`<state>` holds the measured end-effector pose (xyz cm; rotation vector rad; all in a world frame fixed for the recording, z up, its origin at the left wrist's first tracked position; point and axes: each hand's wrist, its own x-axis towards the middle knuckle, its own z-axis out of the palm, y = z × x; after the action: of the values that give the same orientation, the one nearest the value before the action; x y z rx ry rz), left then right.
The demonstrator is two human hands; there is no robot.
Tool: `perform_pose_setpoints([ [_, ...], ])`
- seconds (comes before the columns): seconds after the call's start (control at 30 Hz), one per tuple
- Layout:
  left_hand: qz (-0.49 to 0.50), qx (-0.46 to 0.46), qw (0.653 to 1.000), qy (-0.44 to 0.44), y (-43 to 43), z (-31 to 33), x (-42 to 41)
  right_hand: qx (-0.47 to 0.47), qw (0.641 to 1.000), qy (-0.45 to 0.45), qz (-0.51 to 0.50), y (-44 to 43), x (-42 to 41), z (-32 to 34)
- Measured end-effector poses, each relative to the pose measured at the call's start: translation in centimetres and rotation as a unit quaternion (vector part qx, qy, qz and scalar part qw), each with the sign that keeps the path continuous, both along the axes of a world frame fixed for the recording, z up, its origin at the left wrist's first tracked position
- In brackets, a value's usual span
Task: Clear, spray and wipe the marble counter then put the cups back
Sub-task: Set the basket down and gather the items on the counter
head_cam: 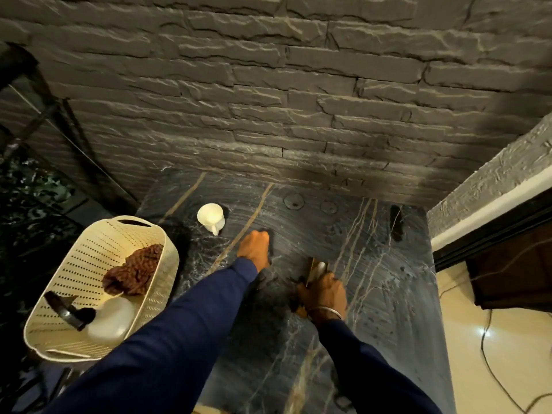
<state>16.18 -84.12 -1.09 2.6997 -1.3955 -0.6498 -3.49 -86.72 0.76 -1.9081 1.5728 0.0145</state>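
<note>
Rear wall (268,85): dark rough stone brick. Right: glossy cream floor (466,354) with light glare, black cable (481,349) trailing across

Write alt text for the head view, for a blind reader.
A left hand presses a dark cloth on the marble counter, while the right hand grips a tan and white object. A white cup stands beyond; a basket holding a spray bottle sits at left.

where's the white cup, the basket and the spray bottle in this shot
white cup (209,215): head view, on its pale inside.
basket (74,264): head view, on its perforated inner wall.
spray bottle (113,319): head view, on its white body, lying in the basket.
</note>
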Motion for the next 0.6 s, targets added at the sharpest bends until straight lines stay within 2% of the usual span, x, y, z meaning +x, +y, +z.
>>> perform_pose_setpoints([
  [0.1, 0.071, -0.077, 0.994, 0.022, 1.3, 0.9, 0.2, -0.021, 0.999, 0.02, 0.023, -0.2, 0.5, 0.7],
  [0.17, 0.162, -0.178, 0.967, 0.081, 3.1, 2.0, -0.1, -0.037, 0.998, 0.033, 0.042, 0.0, 1.1, 1.9],
  [0.23, 0.262, -0.278, 0.901, 0.204, 5.4, 3.7, -1.1, -0.051, 0.995, 0.026, 0.08, 0.8, 1.8, 3.2],
  [0.3, 0.36, -0.354, 0.795, 0.336, 8.0, 4.8, -1.9, -0.06, 0.991, 0.016, 0.122, 2.0, 2.7, 4.7],
  [0.37, 0.414, -0.408, 0.686, 0.437, 11.8, 5.6, -2.2, -0.088, 0.977, 0.019, 0.191, 3.7, 3.8, 6.2],
  [0.4, 0.416, -0.426, 0.654, 0.466, 13.4, 5.9, -2.1, -0.1, 0.971, 0.016, 0.217, 4.3, 4.3, 6.9],
  [0.43, 0.409, -0.449, 0.629, 0.485, 15.5, 6.5, -2.3, -0.101, 0.965, 0.011, 0.241, 5.5, 4.9, 7.9],
  [0.6, 0.408, -0.529, 0.577, 0.47, 26.6, 10.0, -3.1, -0.118, 0.926, 0.003, 0.36, 12.2, 7.6, 12.1],
])
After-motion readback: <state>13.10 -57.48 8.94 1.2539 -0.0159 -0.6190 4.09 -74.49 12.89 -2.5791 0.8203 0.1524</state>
